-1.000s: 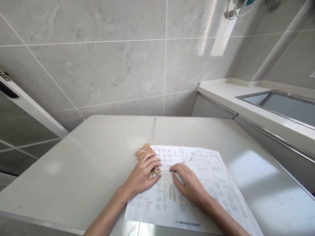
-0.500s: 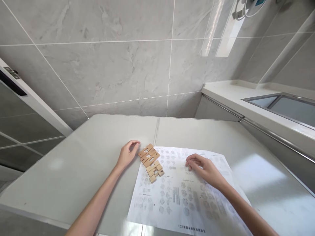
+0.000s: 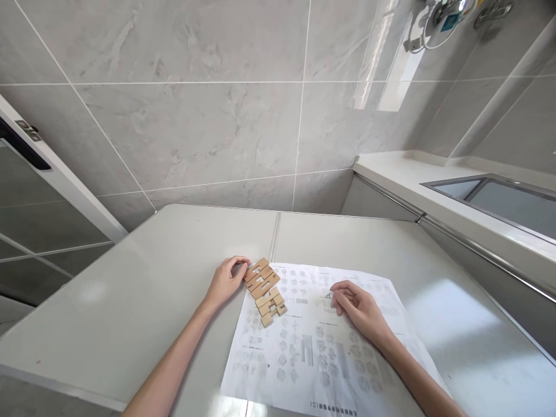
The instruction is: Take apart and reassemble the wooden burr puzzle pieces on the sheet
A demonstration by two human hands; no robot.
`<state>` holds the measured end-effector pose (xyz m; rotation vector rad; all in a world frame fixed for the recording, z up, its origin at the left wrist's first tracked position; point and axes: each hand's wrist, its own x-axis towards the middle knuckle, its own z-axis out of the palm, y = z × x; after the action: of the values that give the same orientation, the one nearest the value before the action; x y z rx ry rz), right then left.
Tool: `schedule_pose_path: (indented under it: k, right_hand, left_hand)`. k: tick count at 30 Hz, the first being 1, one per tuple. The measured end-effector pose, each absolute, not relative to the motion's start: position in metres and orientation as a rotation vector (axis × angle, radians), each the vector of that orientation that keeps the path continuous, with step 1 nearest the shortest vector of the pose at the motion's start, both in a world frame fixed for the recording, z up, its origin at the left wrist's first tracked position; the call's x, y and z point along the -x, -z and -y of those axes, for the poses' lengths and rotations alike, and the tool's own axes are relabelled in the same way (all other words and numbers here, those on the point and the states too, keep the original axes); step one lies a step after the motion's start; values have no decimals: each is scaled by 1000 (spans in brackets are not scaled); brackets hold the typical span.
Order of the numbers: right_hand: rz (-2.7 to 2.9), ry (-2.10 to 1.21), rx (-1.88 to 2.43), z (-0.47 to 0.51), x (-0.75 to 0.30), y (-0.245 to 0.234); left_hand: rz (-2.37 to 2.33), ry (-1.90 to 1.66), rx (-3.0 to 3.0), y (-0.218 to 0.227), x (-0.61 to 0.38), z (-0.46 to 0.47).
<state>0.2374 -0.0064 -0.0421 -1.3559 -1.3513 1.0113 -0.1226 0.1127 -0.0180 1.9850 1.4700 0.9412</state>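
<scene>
Now, head view | left hand (image 3: 226,282) lies loosely curled on the table (image 3: 143,289), fingertips touching the far-left end of the wooden puzzle pieces (image 3: 264,289), gripping nothing | pieces lie flat on the instruction sheet's (image 3: 313,341) upper-left corner | right hand (image 3: 358,307) rests relaxed on the sheet, holding nothing

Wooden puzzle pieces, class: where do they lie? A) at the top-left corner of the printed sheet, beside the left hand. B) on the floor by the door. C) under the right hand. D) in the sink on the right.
A: the wooden puzzle pieces lie on the printed sheet's top-left corner, with the left hand at their left edge; the right hand rests apart.
</scene>
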Motion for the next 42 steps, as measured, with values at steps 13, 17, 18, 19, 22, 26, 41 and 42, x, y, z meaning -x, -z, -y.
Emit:
schedule_pose_path:
  k: [13,17,18,19,22,26,41,42]
  right_hand:
    - [1399,-1025,1376,7,-237,47]
    - [1403,-1023,1389,7,-237,46]
    - [1402,-1022,1393,7,-237,46]
    - [1402,-1021,1396,7,-237,46]
    - [1400,-1015,1400,7,-237,47]
    - [1397,-1011,1406,6,-237,49]
    - [1410,-1005,1430,8,-236,48]
    - [1412,-1005,1431,8,-236,48]
  left_hand:
    - [-1439,-923,-1999,17,123,-114]
    - [-1419,-922,-2015,15,121,-112]
    - [-1414,-923,-2017,15,121,-112]
    - [-1409,-924,-2017,15,121,-111]
    - [-1411,-939,-2003,17,121,-111]
    - [-1437,-964,-1981,21,122,-112]
    - [-1461,-953,-2063,25,124,-114]
    - [-1463,-951,-2064,25,124,-114]
